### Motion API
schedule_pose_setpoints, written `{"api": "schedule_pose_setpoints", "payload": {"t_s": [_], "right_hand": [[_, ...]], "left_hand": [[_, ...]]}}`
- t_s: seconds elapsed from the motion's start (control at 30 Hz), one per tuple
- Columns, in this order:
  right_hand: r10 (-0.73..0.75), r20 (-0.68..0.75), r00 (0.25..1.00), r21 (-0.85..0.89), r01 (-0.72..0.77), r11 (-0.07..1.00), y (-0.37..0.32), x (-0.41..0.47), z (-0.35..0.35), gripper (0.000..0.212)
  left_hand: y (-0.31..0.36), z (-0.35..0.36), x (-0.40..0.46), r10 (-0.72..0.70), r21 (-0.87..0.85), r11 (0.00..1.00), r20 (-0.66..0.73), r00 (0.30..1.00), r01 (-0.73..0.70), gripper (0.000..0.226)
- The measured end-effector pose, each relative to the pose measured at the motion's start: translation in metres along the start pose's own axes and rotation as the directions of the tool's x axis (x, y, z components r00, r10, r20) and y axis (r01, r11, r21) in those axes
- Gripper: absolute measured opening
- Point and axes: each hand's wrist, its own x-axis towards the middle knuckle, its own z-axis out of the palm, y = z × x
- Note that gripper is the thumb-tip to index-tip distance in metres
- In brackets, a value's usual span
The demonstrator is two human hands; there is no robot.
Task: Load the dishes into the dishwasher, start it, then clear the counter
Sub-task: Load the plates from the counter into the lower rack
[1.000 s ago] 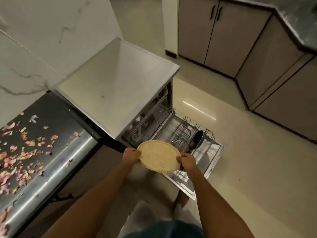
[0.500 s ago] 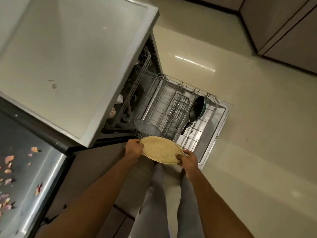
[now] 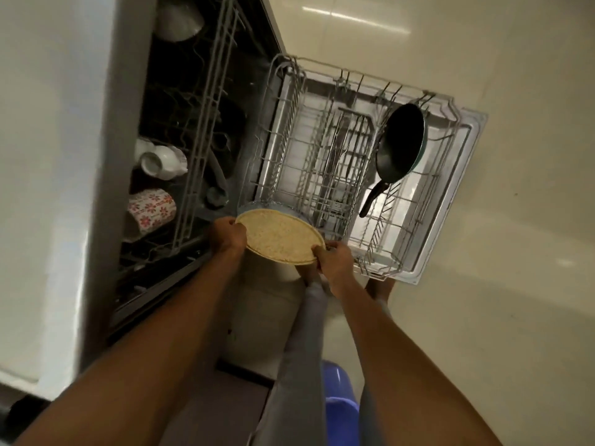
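Observation:
I hold a round tan speckled plate (image 3: 279, 235) by its rim with both hands, over the near edge of the pulled-out lower rack (image 3: 325, 162). My left hand (image 3: 227, 235) grips the plate's left rim and my right hand (image 3: 333, 262) grips its right rim. A grey-blue dish (image 3: 257, 206) peeks out just behind the plate in the rack. A dark frying pan (image 3: 399, 143) leans on the rack's right side. The open dishwasher door (image 3: 450, 201) lies under the rack.
The upper rack (image 3: 196, 130) inside the dishwasher holds white cups (image 3: 161, 159) and a floral mug (image 3: 151, 209). The white dishwasher top (image 3: 48, 156) fills the left. A blue plastic object (image 3: 341, 400) sits on the cream floor by my legs.
My view has tipped down and closer to the dishwasher. The plate, still in both hands, has moved towards the near edge of the lower rack.

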Motion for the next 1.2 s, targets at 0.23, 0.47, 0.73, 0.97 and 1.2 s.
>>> {"api": "schedule_pose_setpoints", "payload": {"t_s": [0.23, 0.47, 0.73, 0.97, 1.2], "right_hand": [[-0.140, 0.008, 0.990, -0.105, 0.140, 0.985, -0.011, 0.037, 0.034, 0.037], [-0.125, 0.042, 0.991, -0.104, 0.129, 0.986, -0.008, 0.064, 0.038, 0.028], [-0.154, 0.036, 0.987, -0.114, 0.157, 0.981, -0.008, 0.061, 0.040, 0.032], [-0.124, 0.025, 0.992, -0.130, 0.126, 0.983, -0.005, 0.083, 0.038, 0.036], [-0.139, -0.016, 0.990, -0.155, 0.135, 0.979, -0.016, 0.098, 0.035, 0.027]], "left_hand": [[-0.013, 0.016, 0.047, -0.007, -0.073, 0.997, -0.066, 0.998, 0.003, 0.027], [-0.023, 0.035, 0.058, -0.040, -0.112, 0.993, -0.073, 0.996, 0.032, 0.029], [-0.021, 0.027, 0.048, 0.015, -0.085, 0.996, -0.128, 0.992, -0.026, 0.031], [-0.018, 0.032, 0.048, -0.006, -0.113, 0.994, -0.075, 0.997, -0.003, 0.027], [-0.018, 0.046, 0.057, 0.001, -0.039, 0.999, -0.075, 0.997, -0.004, 0.014]]}}
